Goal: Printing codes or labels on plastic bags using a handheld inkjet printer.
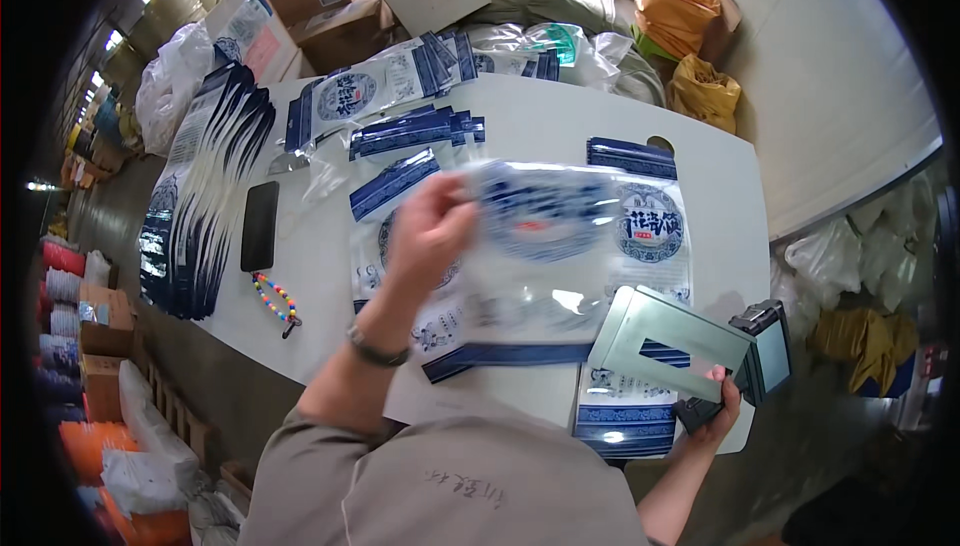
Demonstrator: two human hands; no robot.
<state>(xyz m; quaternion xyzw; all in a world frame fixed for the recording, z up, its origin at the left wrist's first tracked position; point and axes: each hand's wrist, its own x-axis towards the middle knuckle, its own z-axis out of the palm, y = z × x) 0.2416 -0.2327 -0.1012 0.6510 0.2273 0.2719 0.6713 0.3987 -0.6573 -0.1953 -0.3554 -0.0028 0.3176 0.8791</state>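
My left hand [432, 231] pinches the upper left corner of a blurred clear plastic bag [530, 246] with blue printing, held over other bags. My right hand [712, 411] grips a black handheld device [765, 346] with a screen, fitted with a slotted silver metal plate [640, 326]. The plate lies over the lower part of a pile of blue-and-white printed bags [650, 231] at the right of the white table [730, 206]. Another pile of similar bags [390, 196] is partly hidden behind my left hand.
A black phone [259, 226] with a bead strap lies left of my hands, beside a long fanned stack of bags [190, 196]. More bags [355, 96] lie at the back. Cardboard boxes [330, 16], orange sacks [675, 6] and plastic-wrapped rolls surround the table; a pale wall stands at right.
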